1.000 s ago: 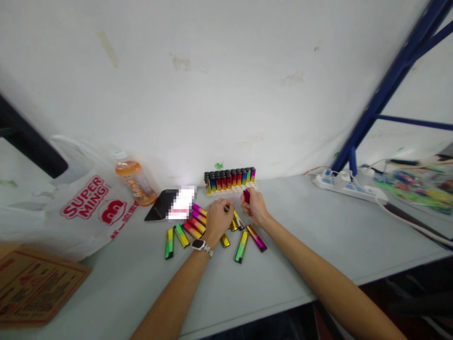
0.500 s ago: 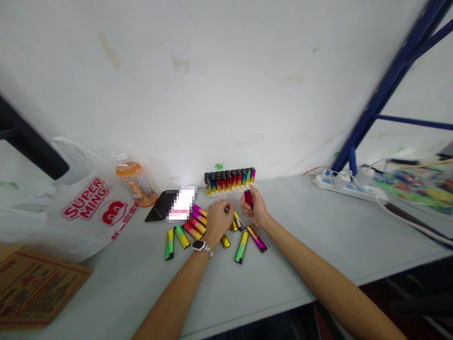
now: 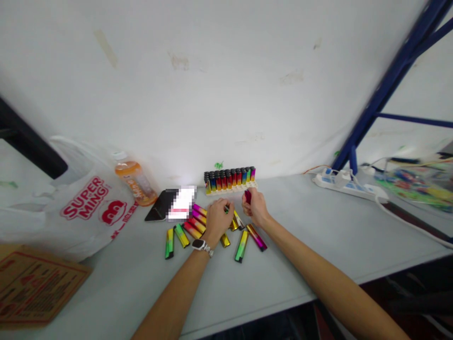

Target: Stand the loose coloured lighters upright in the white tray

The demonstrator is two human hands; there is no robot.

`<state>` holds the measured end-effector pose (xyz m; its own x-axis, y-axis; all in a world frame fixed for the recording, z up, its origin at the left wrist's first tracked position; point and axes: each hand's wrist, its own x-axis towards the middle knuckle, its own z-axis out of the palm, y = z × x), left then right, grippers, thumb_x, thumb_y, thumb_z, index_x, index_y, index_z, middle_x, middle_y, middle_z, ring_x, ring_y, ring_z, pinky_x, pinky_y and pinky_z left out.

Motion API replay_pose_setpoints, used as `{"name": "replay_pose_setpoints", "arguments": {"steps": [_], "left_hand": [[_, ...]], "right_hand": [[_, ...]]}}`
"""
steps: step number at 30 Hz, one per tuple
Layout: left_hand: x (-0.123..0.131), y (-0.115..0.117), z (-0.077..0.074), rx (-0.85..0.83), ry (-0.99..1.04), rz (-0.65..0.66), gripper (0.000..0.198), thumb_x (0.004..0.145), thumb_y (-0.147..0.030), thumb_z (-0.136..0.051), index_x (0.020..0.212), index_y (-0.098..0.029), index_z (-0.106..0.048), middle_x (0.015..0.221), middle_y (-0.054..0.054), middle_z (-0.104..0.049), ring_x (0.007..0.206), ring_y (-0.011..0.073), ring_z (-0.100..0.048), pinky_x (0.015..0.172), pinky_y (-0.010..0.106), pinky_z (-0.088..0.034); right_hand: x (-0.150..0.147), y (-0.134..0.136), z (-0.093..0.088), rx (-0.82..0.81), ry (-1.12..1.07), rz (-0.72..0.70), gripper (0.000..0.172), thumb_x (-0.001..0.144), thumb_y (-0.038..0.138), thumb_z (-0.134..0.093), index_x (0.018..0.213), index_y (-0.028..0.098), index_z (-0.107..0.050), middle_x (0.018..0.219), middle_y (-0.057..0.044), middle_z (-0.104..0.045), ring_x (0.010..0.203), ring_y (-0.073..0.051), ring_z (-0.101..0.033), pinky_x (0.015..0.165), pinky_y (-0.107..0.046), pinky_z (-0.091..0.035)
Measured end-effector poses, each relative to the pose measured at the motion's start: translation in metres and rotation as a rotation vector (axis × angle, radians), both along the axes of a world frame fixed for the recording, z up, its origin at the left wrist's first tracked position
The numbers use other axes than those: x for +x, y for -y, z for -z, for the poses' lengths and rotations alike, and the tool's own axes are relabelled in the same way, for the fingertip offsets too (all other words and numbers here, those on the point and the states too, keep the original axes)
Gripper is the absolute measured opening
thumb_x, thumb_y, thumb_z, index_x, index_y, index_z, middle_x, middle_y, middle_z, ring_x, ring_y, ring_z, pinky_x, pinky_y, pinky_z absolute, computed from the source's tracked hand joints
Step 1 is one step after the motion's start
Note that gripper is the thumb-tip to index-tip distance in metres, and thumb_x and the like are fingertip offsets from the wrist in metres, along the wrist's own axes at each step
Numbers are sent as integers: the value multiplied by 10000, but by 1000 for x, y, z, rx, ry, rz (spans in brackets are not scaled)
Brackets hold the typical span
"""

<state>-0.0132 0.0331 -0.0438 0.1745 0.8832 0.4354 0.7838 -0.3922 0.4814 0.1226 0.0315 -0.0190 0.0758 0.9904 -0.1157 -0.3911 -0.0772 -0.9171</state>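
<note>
- Clock bearings from the left hand, 12 = straight toward the wall.
- Left hand [image 3: 218,217]: fingers curled, low over the loose lighters [image 3: 193,230]. Something green shows by the fingertips; can't tell whether it's gripped.
- Right hand [image 3: 255,207]: at 3 o'clock, closed in a fist round a purple lighter [image 3: 248,194], thumb side up.
- White rack [image 3: 233,191]: 1 o'clock, close to the wall, rows of lighters [image 3: 226,180] upright in it, black tops up. Right hand sits just in front of its right end.
- Loose lighters lie flat: red and purple ones at 9, green-yellow ones at 8 and 5, a purple-gold one at 4, gold ones beside and below the hand.
- Watch [image 3: 199,244] on the left wrist.
- Phone [image 3: 160,206], screen blurred: 10.
- Orange drink bottle [image 3: 133,178]: 10, further out, beside a plastic bag [image 3: 88,208].
- Cardboard box [image 3: 42,288]: 8.
- Power strip [image 3: 348,187]: near 3, well apart.
</note>
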Motion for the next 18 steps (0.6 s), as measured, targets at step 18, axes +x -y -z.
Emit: {"name": "replay_pose_setpoints", "arguments": {"steps": [18], "left_hand": [[0,0,-2,-23,-19,-1,269,917,-282,-472,687,-186,-574,734,16,-599,729,153,-542,707,277,-357]], "right_hand": [[19,-18,13,311,195,-35,447,726,586,-689,876,167,-649,711,6,-609,626,-105,-538,590,-231,-436]]}}
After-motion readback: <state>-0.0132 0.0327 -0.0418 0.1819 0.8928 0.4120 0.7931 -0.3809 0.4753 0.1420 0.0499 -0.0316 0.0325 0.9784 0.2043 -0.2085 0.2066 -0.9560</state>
